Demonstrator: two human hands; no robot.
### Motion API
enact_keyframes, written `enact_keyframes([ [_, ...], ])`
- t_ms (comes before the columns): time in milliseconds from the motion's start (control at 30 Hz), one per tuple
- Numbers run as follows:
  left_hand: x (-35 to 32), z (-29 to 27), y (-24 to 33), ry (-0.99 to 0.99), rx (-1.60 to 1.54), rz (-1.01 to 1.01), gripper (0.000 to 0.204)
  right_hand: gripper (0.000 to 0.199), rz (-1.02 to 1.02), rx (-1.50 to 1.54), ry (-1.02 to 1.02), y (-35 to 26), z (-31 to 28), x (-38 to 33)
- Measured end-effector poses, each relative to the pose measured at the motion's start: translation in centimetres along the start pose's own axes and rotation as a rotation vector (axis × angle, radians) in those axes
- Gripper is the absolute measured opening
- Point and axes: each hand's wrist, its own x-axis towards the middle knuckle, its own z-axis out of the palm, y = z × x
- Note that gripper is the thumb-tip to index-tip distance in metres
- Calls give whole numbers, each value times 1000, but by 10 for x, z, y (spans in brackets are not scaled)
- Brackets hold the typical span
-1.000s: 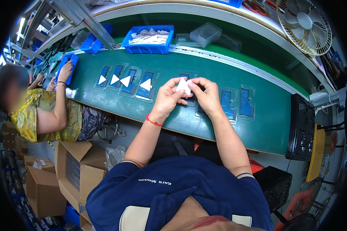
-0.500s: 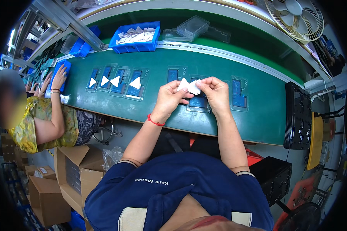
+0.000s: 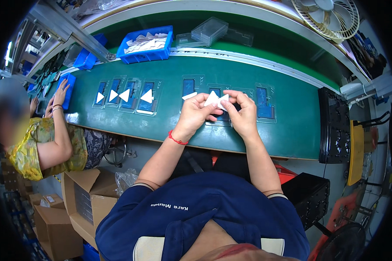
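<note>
My left hand [image 3: 195, 114] and my right hand [image 3: 243, 114] meet above the green conveyor belt [image 3: 170, 69], both pinching a small stack of white triangular pieces [image 3: 215, 99]. Under them lie clear trays with blue parts [image 3: 264, 96]. One tray [image 3: 188, 88] has a white piece laid on it. Further left, several trays [image 3: 127, 95] each carry a white triangle. A red band circles my left wrist.
A blue bin of white pieces [image 3: 147, 43] and clear plastic boxes [image 3: 209, 30] sit behind the belt. A seated person [image 3: 43, 139] at left touches a blue tray [image 3: 68, 89]. A black tray stack [image 3: 334, 126] stands right, a fan [image 3: 324, 15] above, cardboard boxes [image 3: 80, 195] below left.
The trays have travelled rightwards in view with the belt. My hands stay together on the white pieces, now lower, and a white piece lies on the tray beside my left hand.
</note>
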Motion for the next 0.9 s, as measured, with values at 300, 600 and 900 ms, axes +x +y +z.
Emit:
enact_keyframes([
  [300,9,17,-17,54,298,181,22,41,-135,-722,205,16,-40,-17],
  [600,3,39,-12,13,1021,805,29,18,-442,-529,151,9,-76,-10],
  [900,-18,16,-22,157,1557,474,84,92,-392,-669,-356,35,-123,-6],
])
